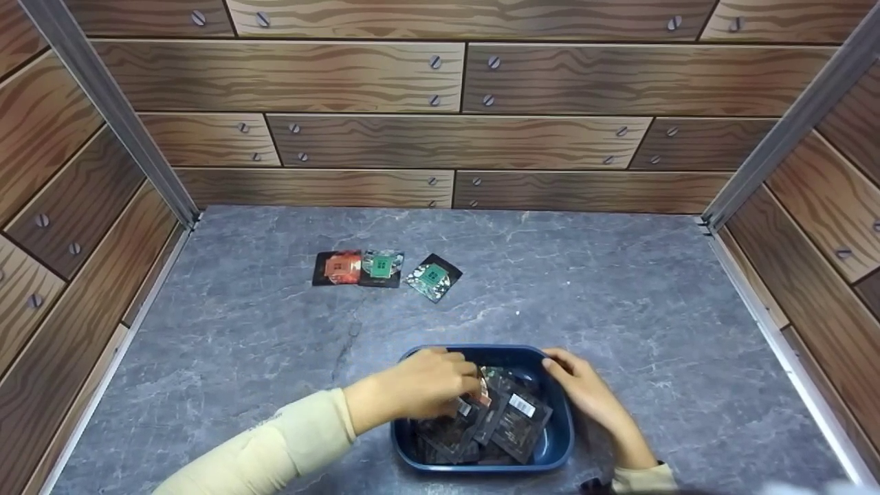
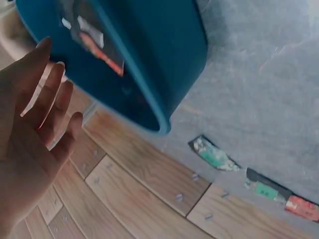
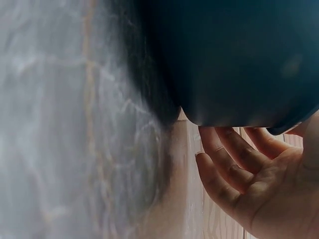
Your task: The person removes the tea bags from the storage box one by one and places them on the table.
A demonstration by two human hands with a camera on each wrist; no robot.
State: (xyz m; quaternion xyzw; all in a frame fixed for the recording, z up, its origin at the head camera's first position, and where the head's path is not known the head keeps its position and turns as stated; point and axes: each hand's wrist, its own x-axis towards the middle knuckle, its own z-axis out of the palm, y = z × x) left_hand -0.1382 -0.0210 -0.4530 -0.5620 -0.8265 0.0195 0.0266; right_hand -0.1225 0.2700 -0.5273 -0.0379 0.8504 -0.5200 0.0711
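A blue plastic bin (image 1: 485, 469) holds several flat black sachets (image 1: 520, 426), some with white barcode labels. My left hand (image 1: 430, 385) reaches over its left side, fingers down among the sachets. In the left wrist view, the left hand (image 2: 42, 119) has loosely bent fingers with nothing between them. At the bin's far right corner, my right hand (image 1: 584, 392) grips the rim, thumb over the top. In the right wrist view, the right hand (image 3: 254, 179) has its fingers against the bin's outer wall (image 3: 234, 64).
Beyond the bin on the grey marbled tabletop (image 1: 619, 295) lie a red-and-black sachet (image 1: 338, 267), a green-and-black sachet (image 1: 382, 267) right beside it, and another green sachet (image 1: 434, 277) turned at an angle. Wood-patterned panels (image 1: 454, 137) wall the back and sides.
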